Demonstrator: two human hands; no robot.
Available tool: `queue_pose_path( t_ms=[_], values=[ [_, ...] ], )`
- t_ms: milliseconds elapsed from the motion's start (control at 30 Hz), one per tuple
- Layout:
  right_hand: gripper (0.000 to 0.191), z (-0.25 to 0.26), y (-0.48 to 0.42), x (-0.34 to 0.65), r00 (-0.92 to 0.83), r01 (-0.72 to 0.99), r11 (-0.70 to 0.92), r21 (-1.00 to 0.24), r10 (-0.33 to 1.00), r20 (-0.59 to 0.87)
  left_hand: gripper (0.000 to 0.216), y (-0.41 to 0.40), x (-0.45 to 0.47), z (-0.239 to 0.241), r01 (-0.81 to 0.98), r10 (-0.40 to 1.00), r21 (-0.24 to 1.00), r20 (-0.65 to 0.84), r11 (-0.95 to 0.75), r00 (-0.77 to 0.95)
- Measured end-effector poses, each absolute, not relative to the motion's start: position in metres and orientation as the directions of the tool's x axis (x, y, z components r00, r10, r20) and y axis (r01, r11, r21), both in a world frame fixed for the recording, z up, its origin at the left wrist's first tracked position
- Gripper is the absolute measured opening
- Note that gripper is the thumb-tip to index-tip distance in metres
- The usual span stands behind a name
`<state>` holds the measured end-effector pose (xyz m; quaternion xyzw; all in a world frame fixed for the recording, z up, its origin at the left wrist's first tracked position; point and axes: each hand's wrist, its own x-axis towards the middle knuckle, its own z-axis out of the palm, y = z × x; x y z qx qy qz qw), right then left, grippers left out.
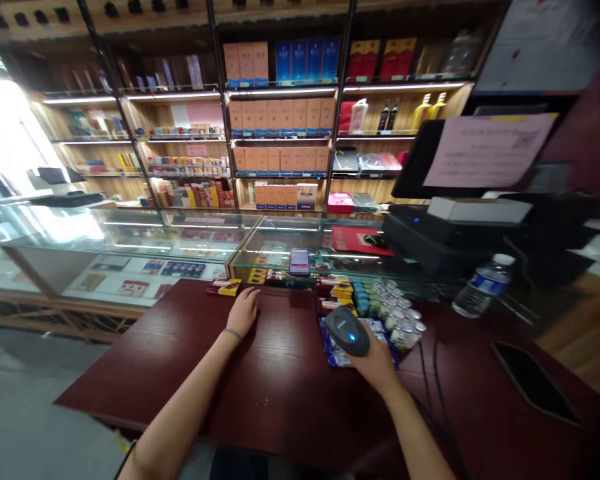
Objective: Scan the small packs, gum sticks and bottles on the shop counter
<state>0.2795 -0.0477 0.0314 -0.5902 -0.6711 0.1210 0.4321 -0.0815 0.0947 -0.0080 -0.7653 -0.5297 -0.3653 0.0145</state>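
Observation:
My right hand (377, 363) is wrapped round a dark grey barcode scanner (346, 328) with a blue light on top. Beneath the scanner lies a blue and white plastic packet (334, 353), partly covered by it and the hand. My left hand (245, 311) rests on the dark red desk with its fingers stretched forward. Just beyond those fingers sits a small stack of yellow and dark red packs (225, 287). Past the scanner are more yellow and red packs (337, 288), blue-green rolls (363, 297) and several small clear-topped containers (405, 317).
A water bottle (485, 285) and a black phone-like slab (535, 381) are at the right. Cables (436, 373) cross the desk. A monitor (415, 160) with a pink paper stands behind. Glass display counters (180, 230) run along the back, below shelves of boxes.

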Motion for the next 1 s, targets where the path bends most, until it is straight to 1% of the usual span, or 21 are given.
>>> queue_pose_path(
  t_ms=[167,333,433,533,633,733,800,900,1000],
  values=[
    [0.049,0.043,-0.054,0.307,0.121,0.683,0.239,-0.69,0.895,0.429,0.038,0.081,-0.014,0.006,0.696,0.728,0.392,0.628,-0.601,0.275],
    [0.049,0.052,-0.074,0.336,0.174,0.698,0.176,-0.694,0.899,0.403,0.042,0.072,0.055,0.013,0.586,0.686,0.395,0.582,-0.708,0.437],
    [0.048,0.057,-0.087,0.351,0.183,0.711,0.165,-0.684,0.895,0.406,0.04,0.07,0.093,0.014,0.557,0.657,0.366,0.543,-0.746,0.523],
    [0.046,0.061,-0.096,0.361,0.186,0.721,0.16,-0.675,0.893,0.41,0.038,0.072,0.122,0.019,0.584,0.648,0.295,0.461,-0.756,0.606],
    [0.046,0.062,-0.1,0.365,0.184,0.732,0.149,-0.665,0.897,0.403,0.037,0.076,0.139,0.028,0.641,0.671,0.213,0.339,-0.738,0.66],
    [0.047,0.063,-0.102,0.365,0.179,0.747,0.143,-0.649,0.897,0.404,0.036,0.079,0.147,0.036,0.698,0.708,0.134,0.214,-0.703,0.672],
    [0.048,0.062,-0.102,0.365,0.176,0.751,0.144,-0.644,0.897,0.406,0.034,0.081,0.149,0.04,0.725,0.73,0.097,0.163,-0.682,0.664],
    [0.048,0.062,-0.102,0.364,0.167,0.742,0.154,-0.652,0.901,0.402,0.032,0.081,0.15,0.04,0.741,0.744,0.082,0.144,-0.666,0.653],
    [0.046,0.062,-0.102,0.362,0.172,0.736,0.149,-0.661,0.902,0.395,0.028,0.081,0.146,0.039,0.73,0.743,0.142,0.172,-0.668,0.646]
  ],
)
